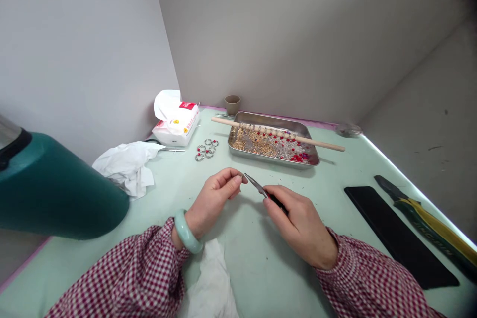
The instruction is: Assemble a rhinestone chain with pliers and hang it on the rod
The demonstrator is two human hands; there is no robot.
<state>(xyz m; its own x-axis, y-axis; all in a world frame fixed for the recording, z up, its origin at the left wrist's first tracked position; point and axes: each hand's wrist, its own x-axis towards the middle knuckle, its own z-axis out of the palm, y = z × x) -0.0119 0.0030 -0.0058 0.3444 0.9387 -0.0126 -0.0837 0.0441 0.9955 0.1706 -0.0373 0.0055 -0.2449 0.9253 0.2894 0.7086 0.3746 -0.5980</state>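
In the middle of the head view, my right hand (294, 221) is closed around the dark handles of a pair of slim-nosed pliers (257, 186). The pliers' tips point up and left, right by the fingertips of my left hand (214, 198). That left hand is pinched closed, thumb against forefinger; what it holds is too small to name. A pale green bangle (186, 232) circles my left wrist. Beyond my left hand lie several small beaded rings (206, 150), each with a red bead.
A metal tray (276, 160) of gold, clear and red beads has a wooden rod (324, 144) across it. A teal bottle (63, 184), crumpled tissue (128, 164) and tissue pack (177, 124) stand left. A black slab (398, 236) and yellow-green pliers (428, 221) lie right; behind is a cup (233, 105).
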